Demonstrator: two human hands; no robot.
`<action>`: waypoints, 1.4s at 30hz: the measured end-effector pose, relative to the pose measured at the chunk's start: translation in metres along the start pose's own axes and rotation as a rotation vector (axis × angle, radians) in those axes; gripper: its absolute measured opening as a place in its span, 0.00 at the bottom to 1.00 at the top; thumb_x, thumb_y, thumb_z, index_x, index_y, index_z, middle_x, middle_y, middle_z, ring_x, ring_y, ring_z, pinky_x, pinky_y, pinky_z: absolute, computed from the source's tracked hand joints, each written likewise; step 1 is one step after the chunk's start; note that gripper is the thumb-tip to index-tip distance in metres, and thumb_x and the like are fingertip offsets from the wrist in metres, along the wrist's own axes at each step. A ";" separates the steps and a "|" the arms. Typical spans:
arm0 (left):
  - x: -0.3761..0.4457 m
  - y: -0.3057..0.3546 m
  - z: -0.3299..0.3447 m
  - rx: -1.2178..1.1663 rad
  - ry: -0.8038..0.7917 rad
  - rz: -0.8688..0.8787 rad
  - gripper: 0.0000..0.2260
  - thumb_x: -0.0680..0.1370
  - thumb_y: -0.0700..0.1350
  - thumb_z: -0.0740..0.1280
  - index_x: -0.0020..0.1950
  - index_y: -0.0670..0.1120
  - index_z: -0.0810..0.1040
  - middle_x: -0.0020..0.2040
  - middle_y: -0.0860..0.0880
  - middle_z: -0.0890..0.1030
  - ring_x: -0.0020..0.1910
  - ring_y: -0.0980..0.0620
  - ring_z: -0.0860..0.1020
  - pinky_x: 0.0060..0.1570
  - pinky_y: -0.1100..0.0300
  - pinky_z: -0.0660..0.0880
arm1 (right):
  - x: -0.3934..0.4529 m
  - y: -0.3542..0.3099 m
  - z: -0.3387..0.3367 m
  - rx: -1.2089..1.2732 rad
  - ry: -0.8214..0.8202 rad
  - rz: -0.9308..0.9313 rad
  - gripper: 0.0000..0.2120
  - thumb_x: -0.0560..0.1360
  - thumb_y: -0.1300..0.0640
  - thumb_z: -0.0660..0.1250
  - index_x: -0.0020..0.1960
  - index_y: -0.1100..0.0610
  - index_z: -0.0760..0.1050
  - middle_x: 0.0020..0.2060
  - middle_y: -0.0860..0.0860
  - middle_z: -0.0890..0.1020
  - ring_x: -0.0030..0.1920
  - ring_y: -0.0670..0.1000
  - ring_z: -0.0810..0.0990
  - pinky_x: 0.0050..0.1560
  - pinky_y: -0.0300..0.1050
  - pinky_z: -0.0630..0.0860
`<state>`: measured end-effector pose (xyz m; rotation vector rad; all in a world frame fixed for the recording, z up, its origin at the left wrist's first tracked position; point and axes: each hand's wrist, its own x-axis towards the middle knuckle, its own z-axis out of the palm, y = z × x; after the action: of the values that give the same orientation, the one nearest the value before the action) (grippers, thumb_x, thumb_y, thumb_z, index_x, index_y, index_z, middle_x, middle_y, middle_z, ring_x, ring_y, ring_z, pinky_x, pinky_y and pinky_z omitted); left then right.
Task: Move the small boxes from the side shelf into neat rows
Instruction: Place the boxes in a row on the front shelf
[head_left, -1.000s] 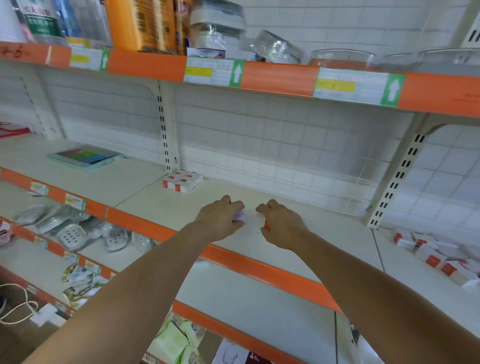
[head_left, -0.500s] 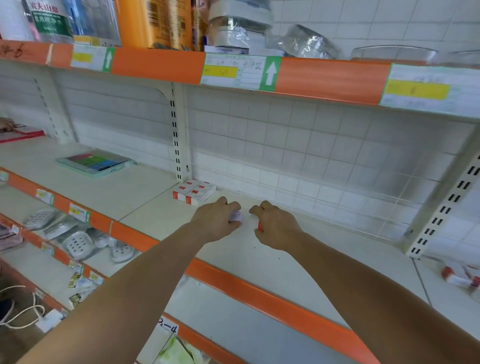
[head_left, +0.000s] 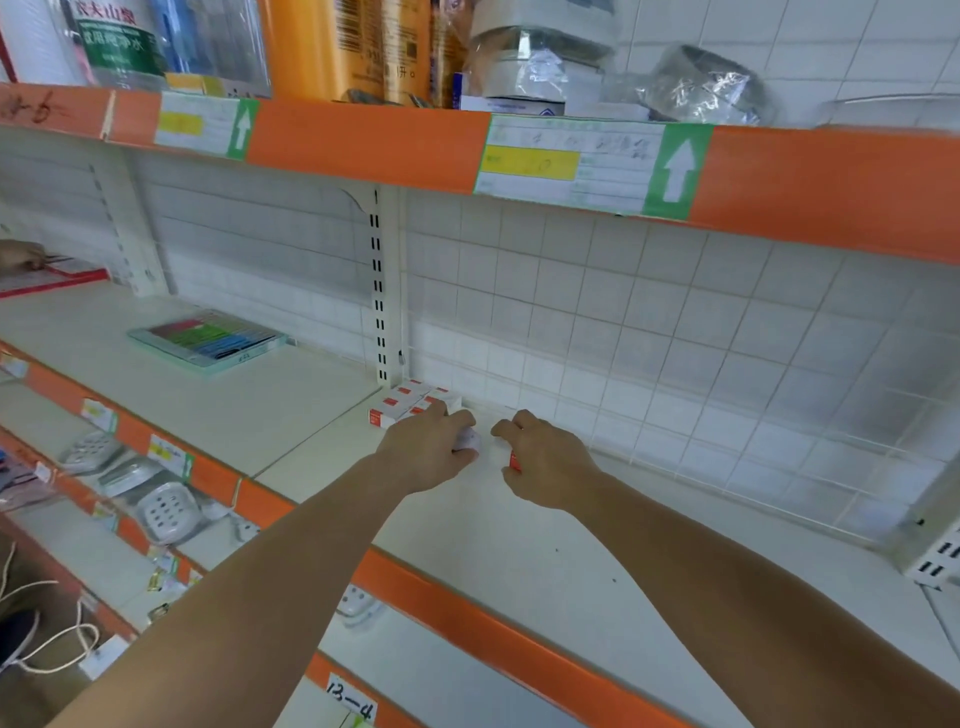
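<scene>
Two hands: both reach over the middle shelf (head_left: 519, 561), each curled round a small box.
Left hand (head_left: 423, 449): fingers wrapped over a small white box (head_left: 467, 440), only one end of it showing past the knuckles.
Right hand (head_left: 545, 460): fingers closed over a second box (head_left: 514, 461) — just a red edge shows under the palm.
Placed boxes (head_left: 413, 402): a short group of red-and-white cartons sits at the back corner of the shelf, beside the slotted upright (head_left: 379, 291), just beyond the left hand; whether the hand touches it cannot be told.
Handling, judged: thin card cartons, light and fairly stiff, smooth-faced; likely to dent if squeezed hard and to slide on the painted shelf. Best taken across the long sides with fingertips, so the ends stay free for butting against the neighbouring carton.
Risk, judged: a nudge from either hand could push the placed boxes out of line.
Surface: pale, smooth shelf board with an orange front strip (head_left: 493, 629) — a few dark specks on it.
Room: a shop aisle with white wire-grid backing over tile; a flat multicoloured packet (head_left: 208, 340) lies on the bay to the left, packaged goods on the lower shelf, bottles and wrapped items above.
</scene>
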<state>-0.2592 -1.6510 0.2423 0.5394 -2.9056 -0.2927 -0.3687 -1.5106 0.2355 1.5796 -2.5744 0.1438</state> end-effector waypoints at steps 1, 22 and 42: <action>0.004 -0.006 -0.001 0.003 0.003 0.005 0.20 0.80 0.55 0.60 0.71 0.52 0.67 0.66 0.46 0.70 0.61 0.45 0.74 0.51 0.56 0.72 | 0.006 -0.003 0.001 -0.002 0.003 0.005 0.22 0.77 0.54 0.61 0.70 0.52 0.65 0.61 0.52 0.71 0.58 0.54 0.75 0.50 0.48 0.74; 0.053 -0.184 -0.038 -0.087 -0.089 0.282 0.26 0.77 0.54 0.65 0.73 0.52 0.62 0.65 0.50 0.71 0.60 0.48 0.75 0.54 0.56 0.73 | 0.113 -0.130 0.026 0.037 0.016 0.357 0.27 0.77 0.55 0.62 0.74 0.53 0.59 0.62 0.50 0.72 0.59 0.54 0.75 0.52 0.47 0.75; 0.062 -0.218 0.013 -0.155 -0.264 0.322 0.19 0.73 0.58 0.67 0.59 0.50 0.72 0.58 0.53 0.74 0.53 0.51 0.75 0.46 0.59 0.70 | 0.122 -0.159 0.061 0.166 -0.109 0.483 0.21 0.72 0.57 0.66 0.64 0.53 0.67 0.55 0.52 0.78 0.52 0.55 0.76 0.44 0.46 0.73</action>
<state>-0.2453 -1.8714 0.1891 0.0047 -3.1177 -0.5727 -0.2850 -1.6987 0.1961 0.9953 -3.0527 0.3283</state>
